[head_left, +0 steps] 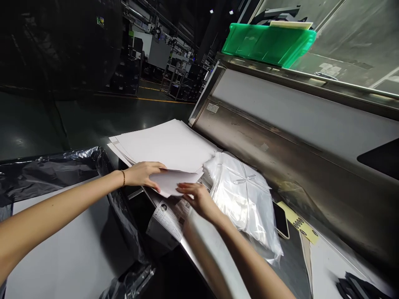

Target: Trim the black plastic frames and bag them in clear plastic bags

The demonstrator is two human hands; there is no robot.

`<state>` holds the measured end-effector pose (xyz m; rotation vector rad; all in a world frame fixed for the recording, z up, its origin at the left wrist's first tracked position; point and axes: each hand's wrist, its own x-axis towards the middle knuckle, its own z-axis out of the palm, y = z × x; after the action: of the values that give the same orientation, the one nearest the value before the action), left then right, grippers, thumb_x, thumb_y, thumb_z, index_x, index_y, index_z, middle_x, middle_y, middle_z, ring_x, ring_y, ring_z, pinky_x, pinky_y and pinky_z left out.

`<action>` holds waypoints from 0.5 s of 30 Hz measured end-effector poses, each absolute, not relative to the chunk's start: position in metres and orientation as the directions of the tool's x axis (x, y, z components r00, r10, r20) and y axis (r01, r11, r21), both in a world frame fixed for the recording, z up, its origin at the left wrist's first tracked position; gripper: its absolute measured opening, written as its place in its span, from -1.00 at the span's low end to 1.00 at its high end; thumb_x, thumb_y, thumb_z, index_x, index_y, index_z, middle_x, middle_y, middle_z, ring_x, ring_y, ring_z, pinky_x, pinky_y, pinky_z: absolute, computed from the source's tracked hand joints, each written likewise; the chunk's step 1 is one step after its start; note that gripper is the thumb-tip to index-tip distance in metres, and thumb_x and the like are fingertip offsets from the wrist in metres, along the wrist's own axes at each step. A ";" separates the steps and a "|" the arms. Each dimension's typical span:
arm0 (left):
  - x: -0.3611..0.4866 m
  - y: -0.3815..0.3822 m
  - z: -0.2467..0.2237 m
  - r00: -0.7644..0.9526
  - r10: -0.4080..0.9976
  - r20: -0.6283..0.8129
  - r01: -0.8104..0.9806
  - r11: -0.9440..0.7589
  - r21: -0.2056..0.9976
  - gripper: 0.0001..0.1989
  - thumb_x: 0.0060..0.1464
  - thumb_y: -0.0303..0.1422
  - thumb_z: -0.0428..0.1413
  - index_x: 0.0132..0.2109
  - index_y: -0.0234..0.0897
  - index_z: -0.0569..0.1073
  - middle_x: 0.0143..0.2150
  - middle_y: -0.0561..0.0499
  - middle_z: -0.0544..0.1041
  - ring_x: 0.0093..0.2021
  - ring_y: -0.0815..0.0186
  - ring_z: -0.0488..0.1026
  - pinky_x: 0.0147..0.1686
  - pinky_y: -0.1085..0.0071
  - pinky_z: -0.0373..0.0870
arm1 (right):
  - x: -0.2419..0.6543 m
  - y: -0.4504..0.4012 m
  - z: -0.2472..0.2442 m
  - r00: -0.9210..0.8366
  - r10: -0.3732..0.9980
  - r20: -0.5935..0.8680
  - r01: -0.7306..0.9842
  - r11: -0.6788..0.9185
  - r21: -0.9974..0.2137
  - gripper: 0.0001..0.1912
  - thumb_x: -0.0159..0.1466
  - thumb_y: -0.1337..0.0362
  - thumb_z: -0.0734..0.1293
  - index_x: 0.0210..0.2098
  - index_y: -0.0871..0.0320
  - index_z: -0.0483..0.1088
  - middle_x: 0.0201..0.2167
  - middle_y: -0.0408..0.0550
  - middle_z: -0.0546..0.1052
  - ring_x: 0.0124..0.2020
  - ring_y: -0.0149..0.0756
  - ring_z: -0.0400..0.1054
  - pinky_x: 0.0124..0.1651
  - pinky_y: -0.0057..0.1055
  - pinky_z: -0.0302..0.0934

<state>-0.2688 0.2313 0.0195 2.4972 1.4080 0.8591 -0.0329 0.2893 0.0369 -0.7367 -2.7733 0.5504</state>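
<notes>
A stack of large white sheets (168,143) lies at the table's far end, with some corners out of line. My left hand (146,173), a thin bracelet on its wrist, grips the near edge of the top sheets, fingers above and thumb below. That edge is raised, and a pale sheet surface (173,182) shows beneath it. My right hand (199,197) is at this lower surface with its fingers stretched out to the left, slightly blurred; fingertips appear to touch it. Right of the stack lies a tied bundle of clear plastic bags (240,191), close to my right hand.
A printed label sheet (166,218) hangs at the table's front edge. A black-lined box (56,232) with white sheeting stands at left. Beyond the bags lie a phone (281,220), a yellow card (299,222) and black parts (358,286). A green bin (268,43) sits on the ledge.
</notes>
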 end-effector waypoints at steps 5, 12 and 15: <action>-0.264 0.232 0.031 0.385 0.838 0.387 0.727 -0.533 0.432 -0.76 0.09 -0.30 0.00 -0.13 -0.33 0.38 -0.03 -0.09 0.40 -0.05 0.24 0.36 -0.08 0.15 0.32 | -0.044 0.303 0.037 -0.688 0.692 0.220 0.461 0.650 -0.605 -0.77 0.24 0.20 0.17 -0.23 0.21 0.33 -0.25 -0.07 0.42 -0.25 -0.36 0.33 -0.17 -0.26 0.24; -0.255 0.222 0.035 0.383 0.843 0.377 0.718 -0.529 0.453 -0.69 0.06 -0.28 0.04 -0.06 -0.32 0.34 0.00 -0.11 0.37 -0.04 0.21 0.35 -0.08 0.13 0.32 | -0.046 0.316 0.033 -0.685 0.719 0.117 0.404 0.508 -0.761 -0.77 0.21 0.18 0.22 -0.28 0.25 0.33 -0.34 -0.11 0.42 -0.35 -0.40 0.34 -0.29 -0.33 0.27; -0.255 0.222 0.033 0.392 0.829 0.398 0.707 -0.548 0.447 -0.77 0.09 -0.35 0.00 -0.10 -0.33 0.37 -0.03 -0.09 0.40 -0.06 0.25 0.37 -0.10 0.17 0.35 | -0.043 0.316 0.041 -0.726 0.682 0.094 0.364 0.497 -0.788 -0.78 0.21 0.19 0.23 -0.28 0.25 0.33 -0.30 -0.09 0.43 -0.29 -0.37 0.34 -0.22 -0.28 0.26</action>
<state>-0.2549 0.2221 0.0333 2.4433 1.3697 0.8800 -0.0433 0.3156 0.0407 -0.8682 -2.3500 1.0999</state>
